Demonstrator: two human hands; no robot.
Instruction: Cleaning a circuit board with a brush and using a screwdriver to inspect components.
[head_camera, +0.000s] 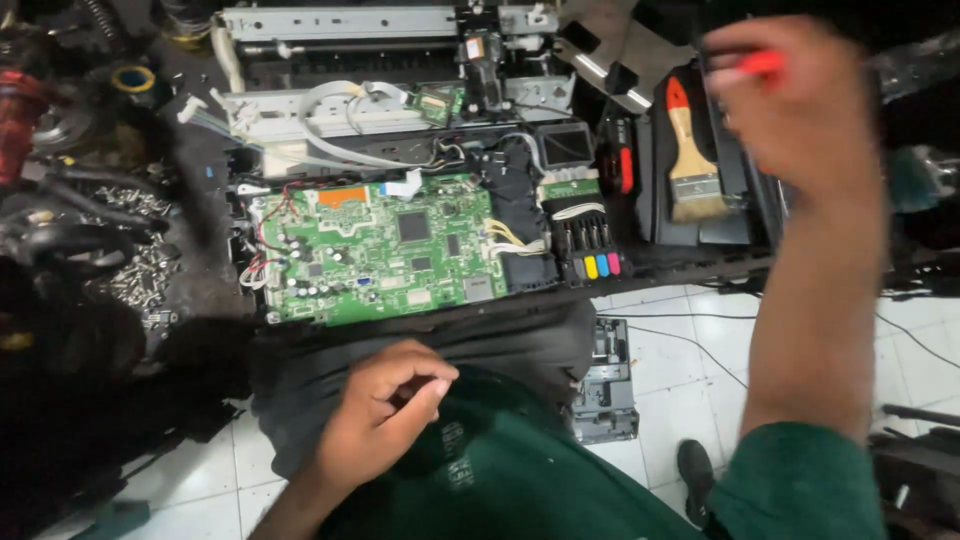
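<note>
Right hand (790, 110) raised, blurred, fingers closed on red-handled tool (758, 66) above paintbrush (690, 160). Left hand (385, 410) loosely curled, holding nothing, resting on lap. Opened printer (400, 150) in front, green circuit board (375, 250) exposed, within reach.

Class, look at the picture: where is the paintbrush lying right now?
In the head view the paintbrush lies upper right on a black tray, just below the raised right hand and right of the coloured ink cartridges.

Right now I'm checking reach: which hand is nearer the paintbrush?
Right. The right hand hovers just right of the paintbrush; the left hand rests far below-left, near the lap.
</note>
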